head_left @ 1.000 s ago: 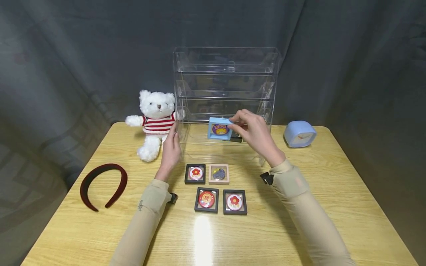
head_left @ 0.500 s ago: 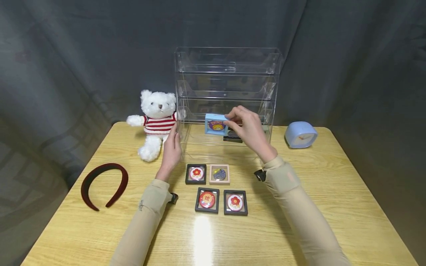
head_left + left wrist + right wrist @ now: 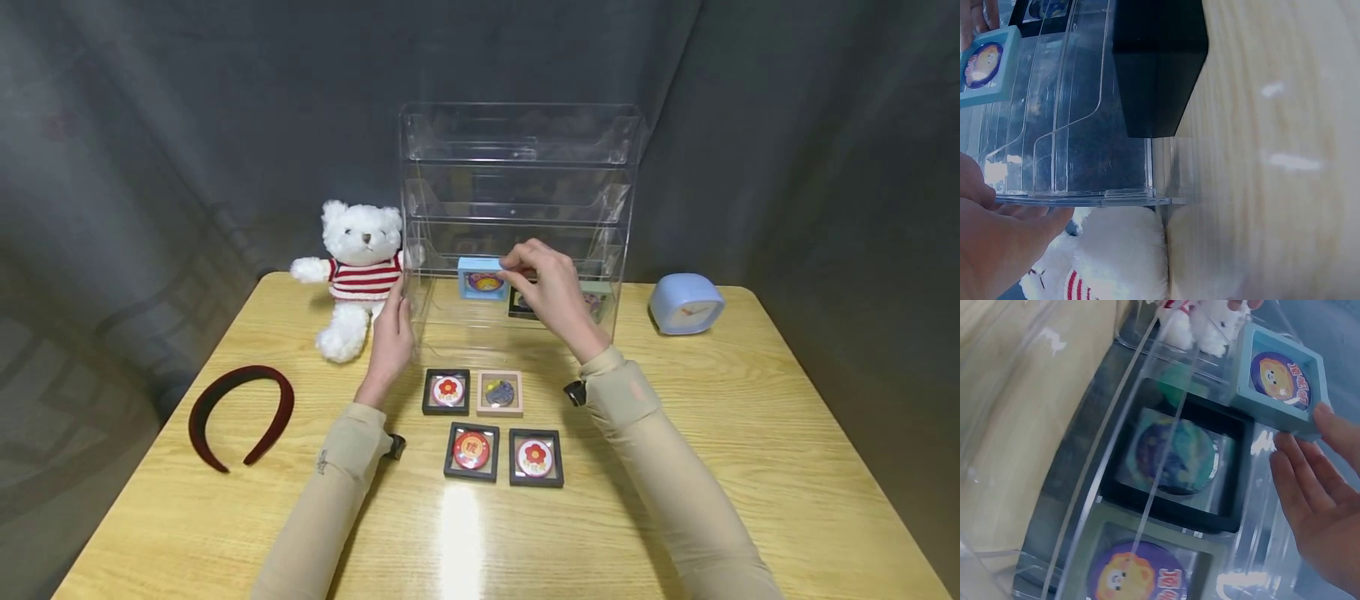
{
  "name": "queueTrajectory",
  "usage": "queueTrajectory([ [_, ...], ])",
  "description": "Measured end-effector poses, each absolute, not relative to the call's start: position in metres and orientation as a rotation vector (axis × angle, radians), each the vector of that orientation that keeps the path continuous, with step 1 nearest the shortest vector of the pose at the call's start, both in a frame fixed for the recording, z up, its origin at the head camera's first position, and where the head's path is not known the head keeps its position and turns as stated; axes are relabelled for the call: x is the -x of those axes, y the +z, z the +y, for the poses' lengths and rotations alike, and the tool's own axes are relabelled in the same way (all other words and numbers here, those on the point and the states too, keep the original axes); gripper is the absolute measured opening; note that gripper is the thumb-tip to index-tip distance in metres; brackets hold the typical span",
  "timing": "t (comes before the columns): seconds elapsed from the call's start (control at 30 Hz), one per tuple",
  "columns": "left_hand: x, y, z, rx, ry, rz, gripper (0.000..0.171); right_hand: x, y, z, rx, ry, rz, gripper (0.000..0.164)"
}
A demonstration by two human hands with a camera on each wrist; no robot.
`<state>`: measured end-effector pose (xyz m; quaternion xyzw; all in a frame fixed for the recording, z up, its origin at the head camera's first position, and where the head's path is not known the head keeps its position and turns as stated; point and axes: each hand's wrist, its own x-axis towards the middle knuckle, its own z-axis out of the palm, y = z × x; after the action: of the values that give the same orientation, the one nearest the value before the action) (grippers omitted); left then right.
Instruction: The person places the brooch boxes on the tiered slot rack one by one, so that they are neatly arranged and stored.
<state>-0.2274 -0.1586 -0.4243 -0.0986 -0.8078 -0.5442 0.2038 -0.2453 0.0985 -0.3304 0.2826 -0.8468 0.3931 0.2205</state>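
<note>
My right hand (image 3: 553, 292) pinches a small light blue display frame (image 3: 480, 280) by its right edge, thumb in front and fingers behind. Inside it is a purple round badge with a yellow cartoon face. The frame is at the lowest tier of a clear acrylic rack (image 3: 517, 212), left of a black frame (image 3: 1175, 515) and a green frame (image 3: 1107, 525) standing there. In the right wrist view the blue frame is tilted. My left hand (image 3: 392, 342) rests against the rack's left side with fingers extended; the left wrist view shows fingers at the side panel (image 3: 1085, 201).
Several framed badges lie flat before the rack, among them a beige frame (image 3: 500, 413) and a black one (image 3: 536, 482). A white teddy bear (image 3: 365, 271) sits left of the rack, with a dark red headband (image 3: 201, 417) nearer. A blue clock (image 3: 686, 303) stands at right.
My right hand has moved left and slightly up and inward with the light blue frame, uncovering more of the black and green frames. My left hand stays at the rack's side.
</note>
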Motion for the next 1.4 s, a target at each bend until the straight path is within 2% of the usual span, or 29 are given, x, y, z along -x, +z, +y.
queueTrajectory([
  [0.9,0.229,-0.427,-0.159,0.275,-1.493,-2.236,0.048,0.252,-0.354,0.106,-0.756,0.689,-2.509,0.015],
  [1.4,0.229,-0.425,-0.159,0.296,-1.514,-2.247,0.049,0.249,-0.357,0.103,-0.777,0.454,-2.492,0.012],
])
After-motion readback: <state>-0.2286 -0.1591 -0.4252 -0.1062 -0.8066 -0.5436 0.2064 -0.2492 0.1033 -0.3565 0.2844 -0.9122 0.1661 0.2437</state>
